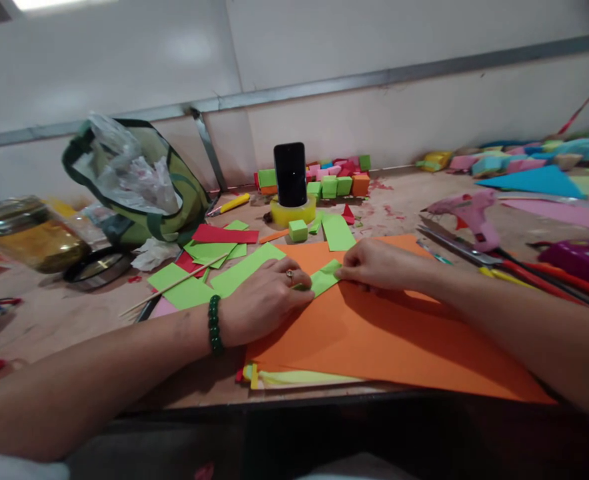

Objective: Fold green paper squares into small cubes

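Between my two hands a folded strip of light green paper [326,278] lies over a large orange sheet [374,340]. My left hand [272,290], with a ring and a green bead bracelet, grips the strip's left end. At its right end the fingers of my right hand [372,265] pinch the same strip. Loose green paper pieces [247,270] lie beside my left hand, and another green piece [338,232] is just beyond my right. Ahead stands a small green paper cube [298,231]. The fingertips of both hands are partly hidden.
A phone [290,175] stands upright in a yellow tape roll [294,212], with colourful paper cubes [329,187] behind it. To the right are a pink glue gun [467,213] and scissors [454,245]. At left sit a green bag [187,183], a jar [34,233] and a wooden stick [174,285].
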`<state>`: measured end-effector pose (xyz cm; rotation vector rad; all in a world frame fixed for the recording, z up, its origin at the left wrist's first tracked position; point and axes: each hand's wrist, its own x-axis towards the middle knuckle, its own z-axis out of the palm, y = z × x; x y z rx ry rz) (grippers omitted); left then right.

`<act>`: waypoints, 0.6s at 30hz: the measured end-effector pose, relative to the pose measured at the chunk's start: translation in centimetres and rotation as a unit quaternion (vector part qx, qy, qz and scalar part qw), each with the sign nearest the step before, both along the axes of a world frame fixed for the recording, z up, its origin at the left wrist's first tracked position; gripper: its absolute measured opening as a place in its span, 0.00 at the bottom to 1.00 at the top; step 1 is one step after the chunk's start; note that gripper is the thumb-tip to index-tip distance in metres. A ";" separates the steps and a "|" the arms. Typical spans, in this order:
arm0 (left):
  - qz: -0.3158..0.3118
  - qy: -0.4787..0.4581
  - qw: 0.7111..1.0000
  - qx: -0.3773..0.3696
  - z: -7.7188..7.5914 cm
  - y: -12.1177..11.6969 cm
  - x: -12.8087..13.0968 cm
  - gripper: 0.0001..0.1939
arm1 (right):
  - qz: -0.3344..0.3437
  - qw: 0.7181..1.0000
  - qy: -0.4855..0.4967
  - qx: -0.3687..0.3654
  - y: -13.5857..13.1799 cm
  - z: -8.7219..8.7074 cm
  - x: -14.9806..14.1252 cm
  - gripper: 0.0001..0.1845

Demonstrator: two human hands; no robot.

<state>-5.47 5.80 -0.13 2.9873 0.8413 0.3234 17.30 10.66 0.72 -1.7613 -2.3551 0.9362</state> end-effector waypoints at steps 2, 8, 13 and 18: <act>0.007 0.016 1.000 0.002 -0.2 -0.4 0.1 0.16 | 0.022 0.998 -0.041 0.032 0.2 0.0 0.2 0.20; 0.052 0.056 0.997 -0.006 -0.1 -1.5 0.1 0.17 | 0.054 0.991 -0.086 0.087 1.6 -0.1 1.2 0.24; 0.084 0.082 0.993 -0.013 -0.1 -3.5 0.2 0.20 | 0.068 0.993 -0.074 0.060 2.1 -0.1 1.3 0.22; 0.105 0.019 0.993 -0.050 -0.3 -4.5 0.0 0.37 | 0.141 0.967 -0.095 0.192 0.5 1.4 -0.5 0.06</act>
